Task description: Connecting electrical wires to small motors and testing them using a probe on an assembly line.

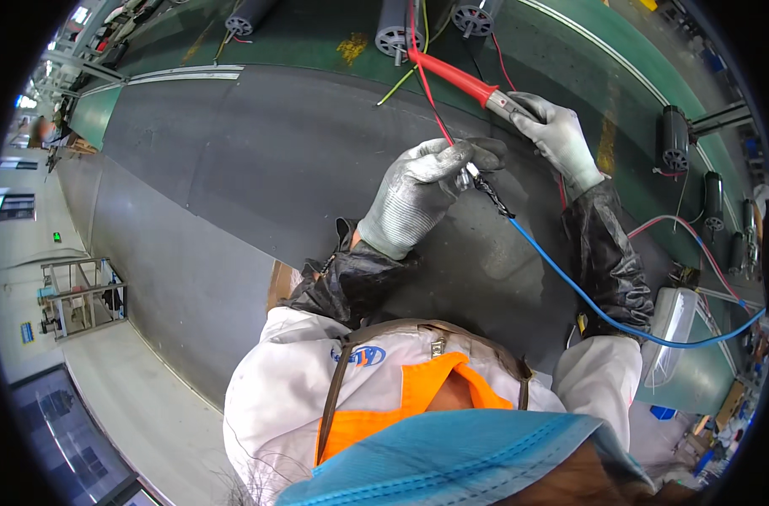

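My left hand (431, 190), in a grey-white coated glove, is closed near the middle of the view. Its fingers pinch the end of a red wire (442, 126), with a black wire alongside. At the fingertips is a small silver-and-white connector piece (469, 174), joined through black tape to a blue cable (561, 271). To its right, my right hand (557, 139), gloved alike, is closed around the silver end of a tapered red-sleeved lead (456, 76). That lead's narrow end points up and left toward a motor (396, 32). Fingers partly hide both gripped ends.
Dark matting (275, 152) covers the work surface, bordered by a green strip (317, 51). More cylindrical motors with loose wires stand along the far side, including one motor (674, 139) at right. A metal frame cart (83, 295) is at left. The blue cable runs under my right forearm's side.
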Demonstrator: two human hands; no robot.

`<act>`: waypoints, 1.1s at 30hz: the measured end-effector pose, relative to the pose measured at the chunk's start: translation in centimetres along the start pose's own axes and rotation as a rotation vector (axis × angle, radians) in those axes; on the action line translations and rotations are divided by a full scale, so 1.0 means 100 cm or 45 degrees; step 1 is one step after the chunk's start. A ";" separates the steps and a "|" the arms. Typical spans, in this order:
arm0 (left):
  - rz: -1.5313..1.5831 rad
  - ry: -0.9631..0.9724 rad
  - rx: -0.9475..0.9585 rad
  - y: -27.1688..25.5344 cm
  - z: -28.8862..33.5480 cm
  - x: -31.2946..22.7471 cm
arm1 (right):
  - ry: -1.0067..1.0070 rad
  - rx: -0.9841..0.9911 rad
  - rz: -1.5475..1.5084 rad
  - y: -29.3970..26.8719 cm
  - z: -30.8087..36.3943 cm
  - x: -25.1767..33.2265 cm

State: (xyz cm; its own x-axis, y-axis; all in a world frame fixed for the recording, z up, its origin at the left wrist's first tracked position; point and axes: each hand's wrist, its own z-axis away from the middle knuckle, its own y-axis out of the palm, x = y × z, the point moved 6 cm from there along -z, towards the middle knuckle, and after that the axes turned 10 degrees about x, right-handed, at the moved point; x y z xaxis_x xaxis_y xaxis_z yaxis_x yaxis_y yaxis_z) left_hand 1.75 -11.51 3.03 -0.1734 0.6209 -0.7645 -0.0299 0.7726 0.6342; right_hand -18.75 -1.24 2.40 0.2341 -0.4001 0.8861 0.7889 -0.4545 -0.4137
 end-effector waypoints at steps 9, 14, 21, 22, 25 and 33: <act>0.059 0.053 0.024 0.001 -0.001 -0.001 | 0.047 0.108 -0.401 -0.006 -0.014 -0.015; 0.048 0.019 0.000 0.005 -0.001 -0.001 | 0.170 0.056 -0.137 -0.010 -0.036 -0.019; 0.124 -0.009 0.007 -0.013 -0.002 0.012 | -0.133 -0.155 0.397 -0.017 -0.007 0.024; 0.167 -0.037 -0.014 -0.014 -0.005 0.008 | -0.206 -0.210 0.539 -0.021 0.003 0.028; 0.253 -0.013 0.025 -0.038 -0.006 0.011 | -0.145 -0.277 0.833 -0.042 0.060 0.046; 0.226 -0.107 -0.041 -0.040 -0.012 0.012 | 0.246 -0.642 1.017 -0.091 0.283 -0.066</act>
State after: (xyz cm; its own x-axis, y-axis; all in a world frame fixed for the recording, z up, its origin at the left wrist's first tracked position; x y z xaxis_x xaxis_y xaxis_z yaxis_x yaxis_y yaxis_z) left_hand 0.49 -14.08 -0.28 -0.0958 0.7572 -0.6462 -0.0382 0.6459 0.7625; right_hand -11.34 28.08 6.21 0.4632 -0.8432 0.2730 0.0895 -0.2620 -0.9609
